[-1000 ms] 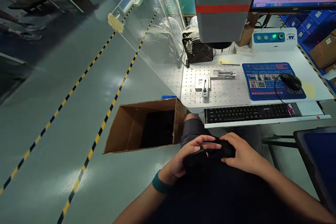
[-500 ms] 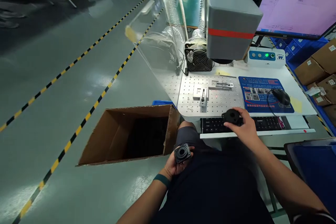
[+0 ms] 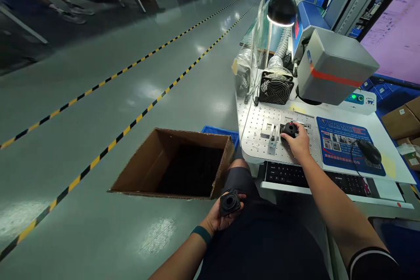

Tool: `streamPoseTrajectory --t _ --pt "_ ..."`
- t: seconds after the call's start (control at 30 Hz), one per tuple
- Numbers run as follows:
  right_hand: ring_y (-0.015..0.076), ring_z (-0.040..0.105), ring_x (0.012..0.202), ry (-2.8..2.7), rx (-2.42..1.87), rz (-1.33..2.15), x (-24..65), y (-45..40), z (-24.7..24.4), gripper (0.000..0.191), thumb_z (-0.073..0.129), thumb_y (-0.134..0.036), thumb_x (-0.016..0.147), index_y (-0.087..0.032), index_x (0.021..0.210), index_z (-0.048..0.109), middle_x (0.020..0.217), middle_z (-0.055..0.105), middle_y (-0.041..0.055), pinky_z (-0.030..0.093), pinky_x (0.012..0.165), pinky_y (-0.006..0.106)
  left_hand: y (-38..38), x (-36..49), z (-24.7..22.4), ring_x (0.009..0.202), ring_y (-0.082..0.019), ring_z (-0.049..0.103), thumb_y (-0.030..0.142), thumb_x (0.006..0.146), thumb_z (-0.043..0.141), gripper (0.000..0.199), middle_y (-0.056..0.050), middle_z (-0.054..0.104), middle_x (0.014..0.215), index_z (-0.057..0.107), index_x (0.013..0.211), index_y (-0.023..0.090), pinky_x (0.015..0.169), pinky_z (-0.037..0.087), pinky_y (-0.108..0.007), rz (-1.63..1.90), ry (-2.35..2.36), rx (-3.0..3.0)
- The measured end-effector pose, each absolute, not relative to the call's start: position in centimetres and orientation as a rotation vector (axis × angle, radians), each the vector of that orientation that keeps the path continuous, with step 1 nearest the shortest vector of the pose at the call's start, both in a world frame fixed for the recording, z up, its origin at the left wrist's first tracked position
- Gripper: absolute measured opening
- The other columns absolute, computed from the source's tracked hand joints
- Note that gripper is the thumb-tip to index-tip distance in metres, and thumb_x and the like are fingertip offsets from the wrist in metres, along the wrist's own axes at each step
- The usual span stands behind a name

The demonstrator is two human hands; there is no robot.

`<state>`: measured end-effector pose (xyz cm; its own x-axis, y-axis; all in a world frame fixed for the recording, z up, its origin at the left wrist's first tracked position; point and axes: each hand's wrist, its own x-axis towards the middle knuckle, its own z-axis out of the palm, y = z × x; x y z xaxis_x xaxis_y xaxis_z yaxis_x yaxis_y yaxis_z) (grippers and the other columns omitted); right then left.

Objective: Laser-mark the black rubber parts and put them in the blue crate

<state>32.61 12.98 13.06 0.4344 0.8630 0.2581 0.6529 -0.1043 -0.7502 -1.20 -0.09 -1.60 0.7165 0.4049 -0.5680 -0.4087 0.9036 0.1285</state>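
Observation:
In my left hand (image 3: 218, 216), held low near my thigh, is a black square-flanged part (image 3: 230, 203) with a round hole in its middle. My right hand (image 3: 299, 141) grips a second black flanged part (image 3: 290, 129) by its edge, thumb on one side and fingers on the other. That part is at the perforated metal plate (image 3: 256, 133), beside a small metal stop block (image 3: 272, 136). Whether it rests fully on the plate is hard to see. Another metal bracket (image 3: 307, 126) lies behind the right fingers, partly covered.
An open cardboard box (image 3: 151, 162) with dark contents stands at left, a blue bin (image 3: 213, 130) behind it. Around the plate are a grey machine head (image 3: 337, 65), a fan (image 3: 276, 88), a lamp (image 3: 281, 8), a mouse (image 3: 369, 152) and a keyboard (image 3: 288, 175).
My right hand has carried its black part forward from above the keyboard to the metal plate by the stop blocks. My left hand stays low with its part. The view has turned left.

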Motion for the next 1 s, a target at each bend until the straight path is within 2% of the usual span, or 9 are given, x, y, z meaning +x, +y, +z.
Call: streamPoseTrajectory --t 0.27,0.47,0.67,0.87,1.0 --pt "0.0322 0.052 0.119 -1.288 -1.880 0.219 31.6 13.5 12.6 0.073 0.077 -0.053 0.071 -0.019 0.131 0.053 0.129 0.056 0.0151 0.042 0.101 0.048 0.7 -1.5 -3.6 0.043 -0.010 0.043 0.050 0.094 0.044 0.055 -0.013 0.063 0.075 0.065 0.114 0.003 0.036 0.027 -0.020 0.400 0.538 -0.008" --pt "0.0331 0.049 0.125 -1.341 -1.829 0.176 32.5 12.1 12.2 0.088 0.074 -0.058 0.074 -0.018 0.146 0.041 0.136 0.055 0.0165 0.042 0.102 0.048 0.5 -1.8 -4.2 0.044 -0.010 0.044 0.049 0.093 0.046 0.054 -0.012 0.063 0.077 0.064 0.117 0.004 0.036 0.025 -0.019 0.396 0.480 0.001" --pt "0.0340 0.054 0.116 -1.327 -1.897 0.141 33.2 11.4 11.0 0.073 0.071 -0.049 0.078 -0.017 0.139 0.049 0.119 0.065 0.0139 0.039 0.100 0.054 0.6 -1.5 -4.1 0.043 -0.009 0.044 0.051 0.092 0.049 0.055 -0.011 0.063 0.076 0.065 0.116 0.004 0.037 0.023 -0.018 0.384 0.476 0.004" --pt "0.0318 0.056 0.109 -1.294 -1.893 0.140 32.7 11.7 10.7 0.059 0.070 -0.045 0.078 -0.019 0.130 0.057 0.112 0.068 0.0123 0.042 0.096 0.050 0.7 -1.5 -4.0 0.043 -0.010 0.047 0.051 0.091 0.051 0.055 -0.012 0.064 0.078 0.066 0.116 0.004 0.037 0.023 -0.018 0.357 0.484 -0.026" --pt "0.0317 0.056 0.109 -1.302 -1.904 0.121 32.6 11.6 10.7 0.053 0.069 -0.045 0.080 -0.018 0.125 0.060 0.112 0.068 0.0121 0.040 0.098 0.050 0.7 -1.5 -3.9 0.044 -0.011 0.048 0.048 0.092 0.050 0.052 -0.013 0.064 0.078 0.065 0.115 0.004 0.037 0.024 -0.018 0.351 0.480 -0.029"
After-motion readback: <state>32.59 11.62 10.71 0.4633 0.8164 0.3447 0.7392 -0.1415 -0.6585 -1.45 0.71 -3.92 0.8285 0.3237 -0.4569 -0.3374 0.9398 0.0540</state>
